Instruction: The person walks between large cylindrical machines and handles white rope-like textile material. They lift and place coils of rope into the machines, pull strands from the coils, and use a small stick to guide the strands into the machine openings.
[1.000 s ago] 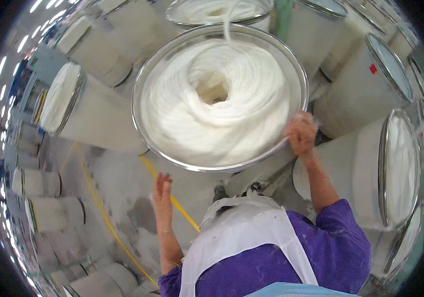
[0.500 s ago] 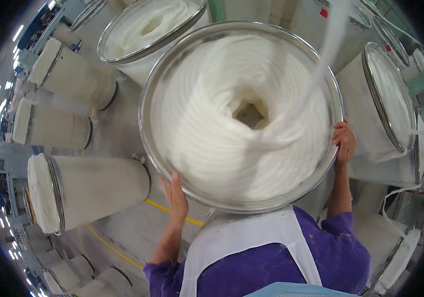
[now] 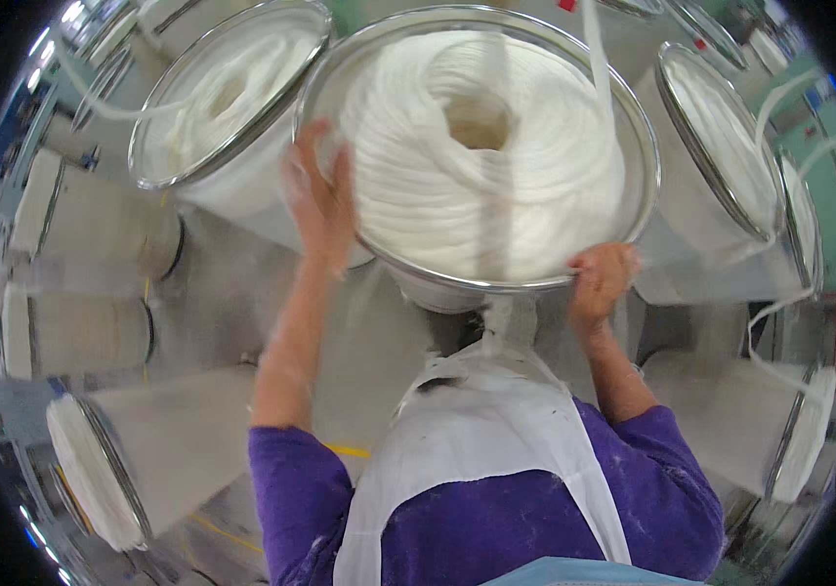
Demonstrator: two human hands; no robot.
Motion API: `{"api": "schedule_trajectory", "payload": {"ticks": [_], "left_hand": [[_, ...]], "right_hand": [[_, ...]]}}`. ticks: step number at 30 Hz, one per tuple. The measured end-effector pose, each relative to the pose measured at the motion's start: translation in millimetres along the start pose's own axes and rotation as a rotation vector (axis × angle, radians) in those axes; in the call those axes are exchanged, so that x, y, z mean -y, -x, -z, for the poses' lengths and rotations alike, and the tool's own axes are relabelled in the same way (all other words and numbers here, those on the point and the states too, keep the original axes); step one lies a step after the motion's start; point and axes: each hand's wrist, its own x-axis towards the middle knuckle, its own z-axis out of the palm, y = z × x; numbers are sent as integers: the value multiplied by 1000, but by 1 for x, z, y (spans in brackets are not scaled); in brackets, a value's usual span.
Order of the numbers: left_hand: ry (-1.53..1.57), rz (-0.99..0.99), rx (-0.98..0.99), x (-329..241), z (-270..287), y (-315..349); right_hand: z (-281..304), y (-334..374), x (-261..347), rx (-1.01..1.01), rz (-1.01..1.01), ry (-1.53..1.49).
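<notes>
In front of me stands a large round sliver can (image 3: 648, 186) with a shiny metal rim. Thick coils of white fibre sliver (image 3: 555, 215) fill it around a central hole, and one strand rises from the coils at the far right. My right hand (image 3: 602, 283) has its fingers curled over the near right part of the rim. At the left side of the rim is my left hand (image 3: 322, 200), blurred, its fingers spread; whether it touches the metal I cannot tell.
Another full can (image 3: 271, 146) stands close on the left, a strand leading off it. To the right is a further can (image 3: 721, 146) of sliver, with loose strands hanging beyond it. Several more cans line both sides. A yellow line (image 3: 348, 450) marks the floor.
The can now sits farther up in view, with floor showing between it and my apron. My left hand has gone up along the left rim; my right hand is now at the near right rim.
</notes>
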Motion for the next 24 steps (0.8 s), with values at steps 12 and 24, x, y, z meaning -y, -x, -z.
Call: {"api": "schedule_trajectory", "payload": {"ticks": [12, 24], "left_hand": [[-83, -772, 328, -60, -38, 75], [-138, -745, 253, -36, -102, -3]], "right_hand": [[49, -124, -64, 727, 429, -105], [-17, -171, -159, 440, 403, -116]]}}
